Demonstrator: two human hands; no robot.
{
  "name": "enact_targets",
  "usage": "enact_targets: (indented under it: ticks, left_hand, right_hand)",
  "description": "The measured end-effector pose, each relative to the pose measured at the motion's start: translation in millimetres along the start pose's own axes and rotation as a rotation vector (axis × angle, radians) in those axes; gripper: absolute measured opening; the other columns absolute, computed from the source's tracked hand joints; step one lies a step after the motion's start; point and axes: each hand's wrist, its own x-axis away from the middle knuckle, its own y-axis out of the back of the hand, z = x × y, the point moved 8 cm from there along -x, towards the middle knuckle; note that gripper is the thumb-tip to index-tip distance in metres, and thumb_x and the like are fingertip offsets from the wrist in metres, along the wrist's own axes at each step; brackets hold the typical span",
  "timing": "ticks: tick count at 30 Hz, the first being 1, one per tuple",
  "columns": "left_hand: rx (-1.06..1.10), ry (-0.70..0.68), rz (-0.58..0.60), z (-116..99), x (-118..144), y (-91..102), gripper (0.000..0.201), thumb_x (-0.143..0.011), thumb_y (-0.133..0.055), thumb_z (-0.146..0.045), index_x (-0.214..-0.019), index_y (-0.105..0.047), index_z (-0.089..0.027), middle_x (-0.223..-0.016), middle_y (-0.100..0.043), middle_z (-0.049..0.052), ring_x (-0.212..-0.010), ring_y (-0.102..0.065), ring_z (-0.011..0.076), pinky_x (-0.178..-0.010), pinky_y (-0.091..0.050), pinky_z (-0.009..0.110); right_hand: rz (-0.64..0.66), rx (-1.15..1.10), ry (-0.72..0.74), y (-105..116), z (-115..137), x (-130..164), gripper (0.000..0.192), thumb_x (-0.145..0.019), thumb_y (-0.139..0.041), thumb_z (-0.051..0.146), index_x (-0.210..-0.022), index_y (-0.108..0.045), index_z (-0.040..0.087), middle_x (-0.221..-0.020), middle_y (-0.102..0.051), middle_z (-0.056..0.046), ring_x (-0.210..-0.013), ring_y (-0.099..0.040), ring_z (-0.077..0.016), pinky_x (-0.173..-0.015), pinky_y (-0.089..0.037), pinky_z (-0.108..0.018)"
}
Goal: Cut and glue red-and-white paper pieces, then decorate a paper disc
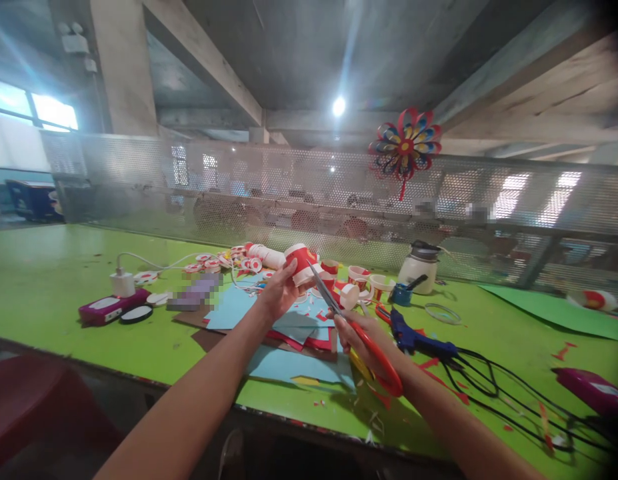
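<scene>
The left hand (279, 291) holds a red and white paper cup (301, 262) up above the blue paper (293, 317). Its grip is closed around the cup's side. The right hand (361, 340) holds scissors (359, 327) with red handles. Its fingers are through the handle loops, and the grip is closed on them. The scissor blades point up at the cup, and the tip is right at the cup's bottom edge.

Just past the cup, more cups (359, 275) stand on the green table (63, 293). To the right of the cup there is a white jar (417, 270) with a dark lid. A blue glue gun (419, 339) lies below the jar, near the right hand. Far to the left of the cup lies a purple case (111, 308). High above the jar, a paper flower (405, 147) hangs on the mesh fence (289, 193).
</scene>
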Motion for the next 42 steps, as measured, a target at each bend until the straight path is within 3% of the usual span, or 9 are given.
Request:
enact_targets:
  ticks: [9, 15, 25, 33, 42]
  left_hand:
    - [-0.016, 0.005, -0.016, 0.3, 1.9, 0.6, 0.034, -0.081, -0.061, -0.036, -0.107, -0.062, -0.015, -0.103, -0.070, 0.011, -0.103, -0.064, 0.0267, -0.092, -0.046, 0.041]
    - [0.003, 0.022, -0.045, 1.6, 2.3, 2.8, 0.035, -0.083, -0.058, -0.037, -0.109, -0.061, -0.014, -0.106, -0.069, 0.012, -0.104, -0.063, 0.0272, -0.091, -0.047, 0.041]
    - [0.019, 0.009, -0.030, -0.6, 2.7, 0.2, 0.037, -0.082, -0.060, -0.036, -0.114, -0.059, -0.016, -0.108, -0.069, 0.011, -0.105, -0.063, 0.0272, -0.092, -0.046, 0.042]
    - [-0.005, -0.001, 0.021, -0.8, 2.0, 0.0, 0.041, -0.084, -0.058, -0.037, -0.118, -0.057, -0.014, -0.113, -0.067, 0.014, -0.107, -0.062, 0.0279, -0.089, -0.048, 0.040]
    - [-0.016, 0.000, 0.026, -1.0, 1.7, -1.7, 0.035, -0.085, -0.057, -0.035, -0.110, -0.061, -0.011, -0.108, -0.069, 0.013, -0.104, -0.063, 0.0276, -0.091, -0.047, 0.041]
  right_hand:
    - [-0.008, -0.057, -0.042, -1.4, -1.9, 1.9, 0.047, -0.089, -0.037, 0.059, -0.076, -0.058, 0.019, -0.052, -0.049, 0.003, -0.045, -0.048, -0.0116, -0.045, -0.040, -0.024]
    - [-0.068, 0.002, -0.006, 4.7, 6.8, 3.0, 0.047, -0.087, -0.040, 0.058, -0.065, -0.058, 0.021, -0.054, -0.053, 0.000, -0.051, -0.051, -0.0150, -0.049, -0.041, -0.027]
    - [-0.102, 0.023, -0.012, 6.8, 10.8, 5.9, 0.044, -0.087, -0.042, 0.056, -0.065, -0.056, 0.021, -0.058, -0.054, -0.001, -0.055, -0.052, -0.0166, -0.053, -0.042, -0.029]
    - [-0.077, 0.000, -0.014, 2.1, 9.1, 6.1, 0.048, -0.089, -0.036, 0.058, -0.065, -0.052, 0.020, -0.055, -0.048, 0.001, -0.051, -0.048, -0.0135, -0.048, -0.038, -0.026]
    - [-0.026, -0.042, -0.116, -5.6, -4.2, 8.0, 0.048, -0.090, -0.033, 0.060, -0.070, -0.050, 0.020, -0.051, -0.045, 0.005, -0.045, -0.045, -0.0107, -0.045, -0.038, -0.023]
